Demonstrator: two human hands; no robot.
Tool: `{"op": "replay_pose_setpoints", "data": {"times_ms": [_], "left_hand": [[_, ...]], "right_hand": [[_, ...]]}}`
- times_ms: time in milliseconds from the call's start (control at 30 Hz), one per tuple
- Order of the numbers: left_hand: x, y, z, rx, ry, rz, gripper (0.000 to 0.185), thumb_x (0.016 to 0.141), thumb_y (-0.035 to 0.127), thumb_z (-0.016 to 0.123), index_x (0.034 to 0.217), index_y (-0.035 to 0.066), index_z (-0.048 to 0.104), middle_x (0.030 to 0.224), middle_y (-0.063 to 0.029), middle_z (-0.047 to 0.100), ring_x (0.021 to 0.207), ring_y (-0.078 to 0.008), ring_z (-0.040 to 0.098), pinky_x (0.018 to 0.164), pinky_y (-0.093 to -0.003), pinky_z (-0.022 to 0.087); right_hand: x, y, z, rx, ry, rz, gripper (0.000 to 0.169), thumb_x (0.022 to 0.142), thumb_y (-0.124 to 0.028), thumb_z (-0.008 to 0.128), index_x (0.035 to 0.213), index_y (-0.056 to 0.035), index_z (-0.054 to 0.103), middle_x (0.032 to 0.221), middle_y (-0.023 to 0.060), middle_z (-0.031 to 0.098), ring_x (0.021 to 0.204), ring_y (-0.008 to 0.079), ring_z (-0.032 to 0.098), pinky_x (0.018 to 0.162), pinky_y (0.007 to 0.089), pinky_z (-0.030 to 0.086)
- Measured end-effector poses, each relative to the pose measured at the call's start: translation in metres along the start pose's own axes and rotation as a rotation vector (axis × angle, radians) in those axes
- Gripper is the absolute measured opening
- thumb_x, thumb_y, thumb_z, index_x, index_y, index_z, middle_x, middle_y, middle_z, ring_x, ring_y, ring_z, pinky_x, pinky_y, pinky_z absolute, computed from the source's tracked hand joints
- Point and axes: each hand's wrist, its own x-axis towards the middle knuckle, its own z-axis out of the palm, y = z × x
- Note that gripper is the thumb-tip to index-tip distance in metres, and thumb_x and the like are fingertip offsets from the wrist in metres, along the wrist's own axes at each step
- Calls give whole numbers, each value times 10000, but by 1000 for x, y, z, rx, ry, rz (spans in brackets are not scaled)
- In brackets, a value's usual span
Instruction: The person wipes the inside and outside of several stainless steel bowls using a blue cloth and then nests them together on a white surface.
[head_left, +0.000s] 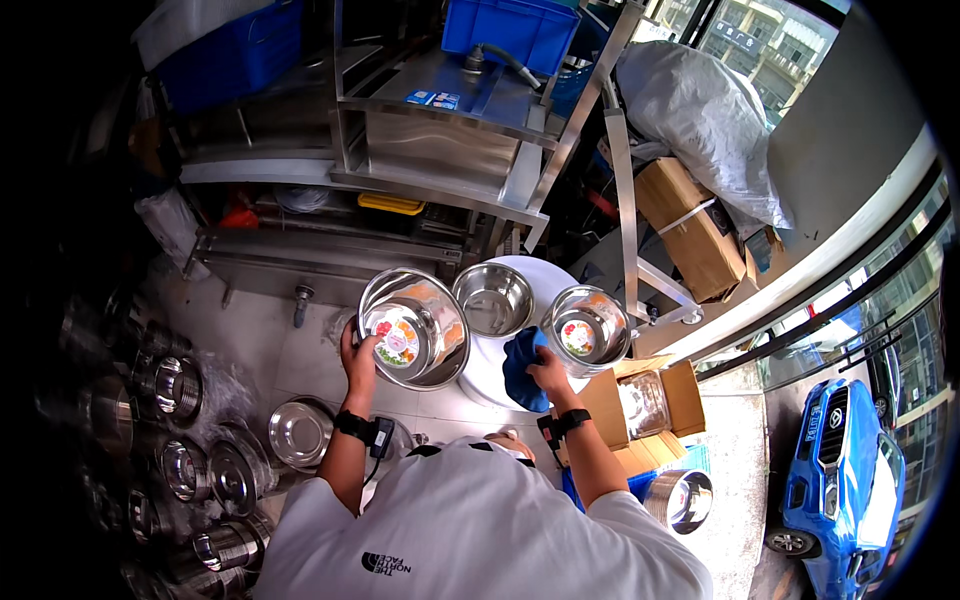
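Note:
A large stainless steel bowl (450, 341) with a round floral sticker inside is tilted, its left rim held by my left hand (360, 364). My right hand (550, 375) grips a crumpled blue cloth (525, 367) to the right of that bowl. Between and beyond my hands, a smaller steel bowl (493, 300) rests on a round white table (551, 271). Just beyond my right hand stands a stack of steel bowls (589, 330), the top one bearing a similar sticker; the cloth comes close to its left side.
Steel bowls (180, 386) and plastic wrap lie on the floor at left, with a shallow steel basin (301, 433) nearer me. An open cardboard box (682, 397) and a bowl stack (679, 501) stand at right. A steel frame (442, 191) runs beyond the table.

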Motion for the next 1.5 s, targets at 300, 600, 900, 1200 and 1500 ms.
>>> {"op": "replay_pose_setpoints", "data": {"times_ms": [300,600,900,1200,1500], "left_hand": [[-29,2,33,-132,-234,-247,478,732,79,522,1195,-32,489,1128,-125,567,1044,-220,535,909,-309,411],[-39,-39,100,-129,-435,-446,456,758,133,496,1196,11,467,1101,-110,551,1023,-219,542,875,-320,444],[-34,-86,203,51,-604,-637,391,883,131,507,1260,40,453,1134,-70,564,1015,-152,548,842,-289,449],[-41,-136,289,173,-767,-702,419,913,127,463,1330,133,411,1141,-17,561,997,-130,554,861,-358,456],[-59,-172,332,366,-726,-757,520,859,146,512,1351,204,355,1224,0,509,1131,-186,453,912,-502,371]], "right_hand": [[-17,-34,-23,319,-333,293,400,896,-288,510,1186,-13,522,927,106,632,769,177,625,660,314,520],[-45,-17,-60,476,-166,491,469,889,-345,532,1150,42,491,816,78,576,615,169,610,559,304,553],[-26,24,-135,245,166,265,295,871,-184,527,1057,45,520,754,89,595,600,174,616,495,322,512],[36,99,-198,427,222,331,310,895,-114,488,1150,49,422,928,170,592,698,275,658,551,379,589],[79,146,-222,425,172,319,293,890,-121,500,1110,55,421,940,179,588,729,287,656,552,394,591]]}}
